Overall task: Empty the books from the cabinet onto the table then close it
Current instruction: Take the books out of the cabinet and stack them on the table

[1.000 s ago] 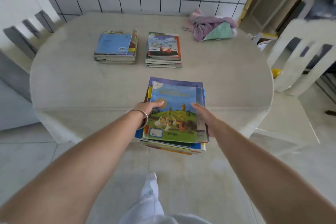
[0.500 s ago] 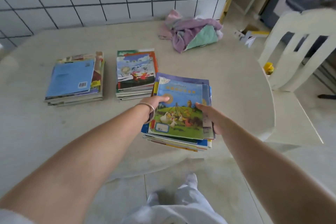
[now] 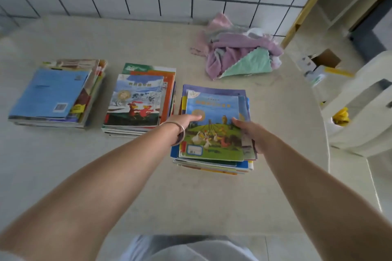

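Head view, read left to right. Stack 1 [image 3: 55, 95], topped by a blue cover, lies flat at the left of the table [image 3: 148, 186]. Stack 2 [image 3: 139, 101], topped by a snow-scene cover, lies just beside it, apart. Stack 3 [image 3: 214, 131], topped by a green meadow cover, is held between both hands, just right of stack 2; whether its underside already bears on the table cannot be told. Left hand [image 3: 184, 122]: thumb lies flat on the top cover, remaining fingers hidden at the stack's left edge. Right hand [image 3: 249, 131]: fingers curled around the right edge, clamping it. Bundled cloths [image 3: 237, 57] sit behind stack 3, well apart.

Assessment: placement step of the third load. Recommend lowering the stack level, keeping a gap from stack 2 so fingers can withdraw sideways without dragging lower books. Edges are uneven; square them before release. Cabinet is not identifiable here; its closing is outstanding.
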